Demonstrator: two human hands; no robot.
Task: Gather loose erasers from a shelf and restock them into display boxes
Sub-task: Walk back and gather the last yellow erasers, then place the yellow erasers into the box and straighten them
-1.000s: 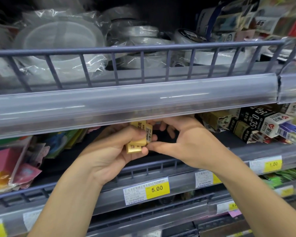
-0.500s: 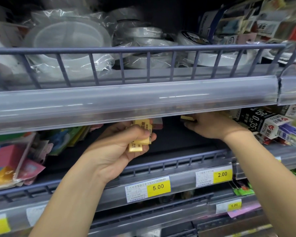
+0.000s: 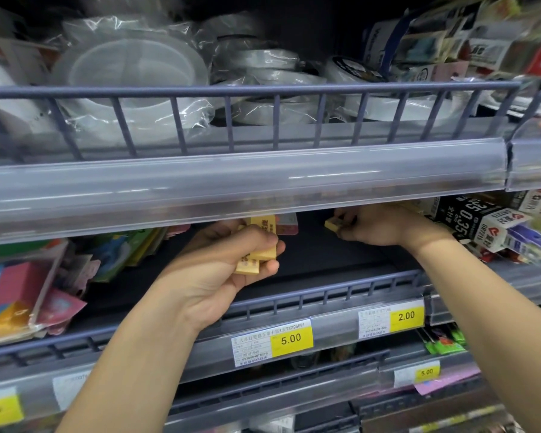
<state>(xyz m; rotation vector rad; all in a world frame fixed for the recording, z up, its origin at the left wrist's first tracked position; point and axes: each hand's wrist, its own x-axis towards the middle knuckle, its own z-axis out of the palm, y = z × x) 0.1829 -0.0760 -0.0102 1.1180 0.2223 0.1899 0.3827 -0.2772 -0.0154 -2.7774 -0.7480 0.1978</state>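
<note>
Left hand [image 3: 219, 264] fingers clamped on yellow erasers [image 3: 256, 254], right hand [image 3: 375, 226] pinching one eraser [image 3: 333, 225], price tags [image 3: 291, 339] 5.00, 2.00

Grey wire-railed store shelving [image 3: 250, 90], yellow price tags [image 3: 291, 339]; back dim, prob. unlit.

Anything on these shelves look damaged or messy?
Yes. The clear price rail on the upper shelf is cracked at its right-hand joint, and the small boxes at the right lie tumbled at angles.
</note>
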